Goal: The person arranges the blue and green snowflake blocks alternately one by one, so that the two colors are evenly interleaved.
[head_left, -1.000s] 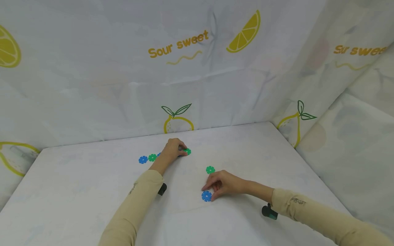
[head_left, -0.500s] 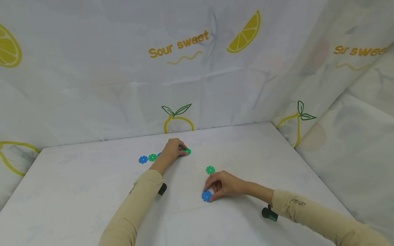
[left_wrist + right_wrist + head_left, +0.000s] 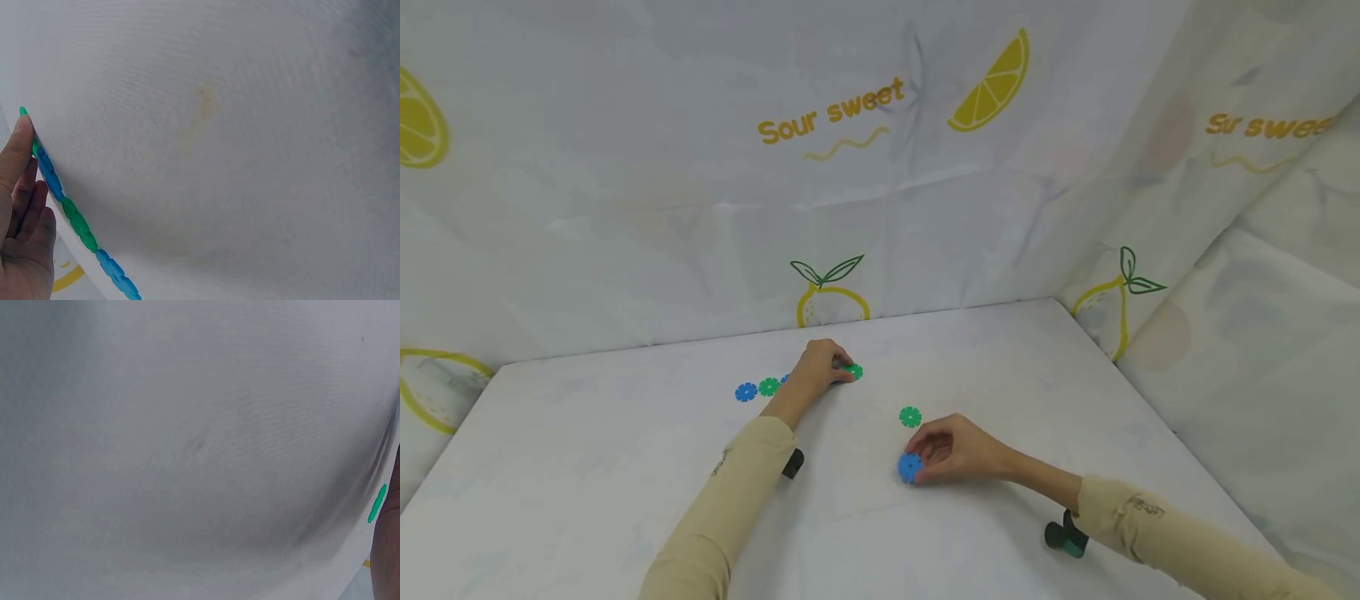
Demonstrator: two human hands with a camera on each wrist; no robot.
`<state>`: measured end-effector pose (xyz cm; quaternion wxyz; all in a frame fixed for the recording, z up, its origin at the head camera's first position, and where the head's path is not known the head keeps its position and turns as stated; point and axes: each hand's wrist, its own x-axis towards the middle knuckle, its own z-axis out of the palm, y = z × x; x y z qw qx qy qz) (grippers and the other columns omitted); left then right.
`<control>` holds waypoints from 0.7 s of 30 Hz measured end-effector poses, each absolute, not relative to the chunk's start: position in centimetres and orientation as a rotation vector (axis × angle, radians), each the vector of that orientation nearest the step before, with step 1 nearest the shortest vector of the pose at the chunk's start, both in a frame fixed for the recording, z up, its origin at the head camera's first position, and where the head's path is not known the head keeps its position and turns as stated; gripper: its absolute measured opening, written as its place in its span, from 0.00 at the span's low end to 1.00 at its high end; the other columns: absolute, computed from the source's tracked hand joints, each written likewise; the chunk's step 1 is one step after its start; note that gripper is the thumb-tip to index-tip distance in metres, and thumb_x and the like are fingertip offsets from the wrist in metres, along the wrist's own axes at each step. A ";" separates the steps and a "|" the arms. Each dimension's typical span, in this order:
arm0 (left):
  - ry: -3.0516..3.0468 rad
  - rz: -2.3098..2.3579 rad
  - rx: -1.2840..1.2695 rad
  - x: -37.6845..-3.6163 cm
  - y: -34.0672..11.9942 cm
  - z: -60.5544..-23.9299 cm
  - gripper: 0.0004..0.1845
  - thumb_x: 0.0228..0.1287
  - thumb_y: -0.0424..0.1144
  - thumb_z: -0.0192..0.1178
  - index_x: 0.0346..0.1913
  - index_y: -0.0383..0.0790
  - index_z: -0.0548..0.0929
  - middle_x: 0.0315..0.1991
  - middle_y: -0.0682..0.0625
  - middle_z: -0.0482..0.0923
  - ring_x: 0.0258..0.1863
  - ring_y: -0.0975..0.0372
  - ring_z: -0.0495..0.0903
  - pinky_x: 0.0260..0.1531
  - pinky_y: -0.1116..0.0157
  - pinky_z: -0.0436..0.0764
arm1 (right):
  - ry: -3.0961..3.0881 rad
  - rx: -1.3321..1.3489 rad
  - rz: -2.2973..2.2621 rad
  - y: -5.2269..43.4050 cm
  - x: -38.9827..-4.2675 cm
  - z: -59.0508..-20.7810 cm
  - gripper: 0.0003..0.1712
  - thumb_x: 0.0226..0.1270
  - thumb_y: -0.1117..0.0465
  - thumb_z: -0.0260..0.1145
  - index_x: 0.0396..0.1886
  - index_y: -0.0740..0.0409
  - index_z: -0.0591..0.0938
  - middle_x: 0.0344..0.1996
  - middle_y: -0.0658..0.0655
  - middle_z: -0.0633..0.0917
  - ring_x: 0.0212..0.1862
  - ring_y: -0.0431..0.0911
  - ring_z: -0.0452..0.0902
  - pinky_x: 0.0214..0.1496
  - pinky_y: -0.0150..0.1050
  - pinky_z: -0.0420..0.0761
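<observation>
Backdrop: white cloth printed with lemons and the words "Sour sweet" hangs behind and to the right of a white cloth-covered surface.
Row: flat gear-shaped plastic discs lie edge to edge at the far middle of the surface, alternating blue and green; a blue gear disc sits at the left end with a green gear disc just beside it, and the left wrist view shows the chain running on in blue and green under the hand.
Left hand: the left hand rests on the right end of the row, its fingertips pinching the end green disc against the surface.
Right hand: the right hand, nearer and to the right, has thumb and fingers curled round a loose blue gear disc, tilted up and seemingly just clear of the surface.
Spare: a loose green gear disc lies flat just beyond the right hand, well apart from the row.
Progress: by my reading, a row of roughly five discs is already laid; the blue one in the grip has yet to reach the row's right end, and the spare green disc is untouched.
Sleeves: both arms wear beige sleeves.
</observation>
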<state>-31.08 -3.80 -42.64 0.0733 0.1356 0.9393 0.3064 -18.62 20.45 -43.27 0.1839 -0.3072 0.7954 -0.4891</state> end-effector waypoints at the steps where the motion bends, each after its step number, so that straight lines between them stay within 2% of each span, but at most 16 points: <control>1: 2.821 0.922 0.411 -31.1 -3.8 -42.7 0.12 0.46 0.38 0.68 0.37 0.40 0.84 0.45 0.46 0.75 0.51 0.54 0.70 0.55 0.59 0.67 | 2.232 -0.845 -1.411 20.5 -18.6 -43.2 0.16 0.48 0.63 0.71 0.39 0.60 0.80 0.36 0.55 0.82 0.34 0.46 0.78 0.38 0.38 0.80; 6: 2.820 0.923 0.426 -31.2 -3.8 -42.8 0.12 0.46 0.38 0.68 0.37 0.39 0.84 0.45 0.46 0.75 0.51 0.54 0.70 0.55 0.59 0.68 | 2.225 -0.729 -1.507 20.7 -18.3 -43.0 0.17 0.47 0.64 0.72 0.39 0.60 0.80 0.37 0.57 0.82 0.34 0.45 0.78 0.40 0.37 0.80; 10: 2.818 0.916 0.421 -31.2 -3.9 -42.7 0.12 0.46 0.38 0.68 0.37 0.40 0.84 0.44 0.46 0.76 0.51 0.55 0.71 0.55 0.60 0.68 | 2.340 -0.722 -1.440 20.6 -17.9 -43.3 0.16 0.46 0.63 0.72 0.38 0.60 0.80 0.32 0.57 0.82 0.30 0.42 0.77 0.33 0.34 0.80; 15: 2.824 0.927 0.443 -31.2 -3.9 -42.6 0.12 0.45 0.37 0.69 0.36 0.39 0.84 0.43 0.46 0.76 0.49 0.55 0.72 0.53 0.60 0.69 | 2.538 -0.830 -1.273 20.0 -17.6 -43.5 0.17 0.45 0.57 0.73 0.35 0.57 0.80 0.24 0.51 0.80 0.26 0.40 0.74 0.27 0.30 0.78; 21: 2.816 0.931 0.440 -31.3 -3.9 -42.7 0.12 0.46 0.37 0.68 0.37 0.39 0.84 0.43 0.46 0.76 0.49 0.55 0.71 0.54 0.60 0.69 | 2.597 -0.975 -1.115 20.0 -18.0 -42.9 0.17 0.43 0.58 0.75 0.34 0.57 0.80 0.29 0.50 0.81 0.25 0.41 0.73 0.27 0.28 0.76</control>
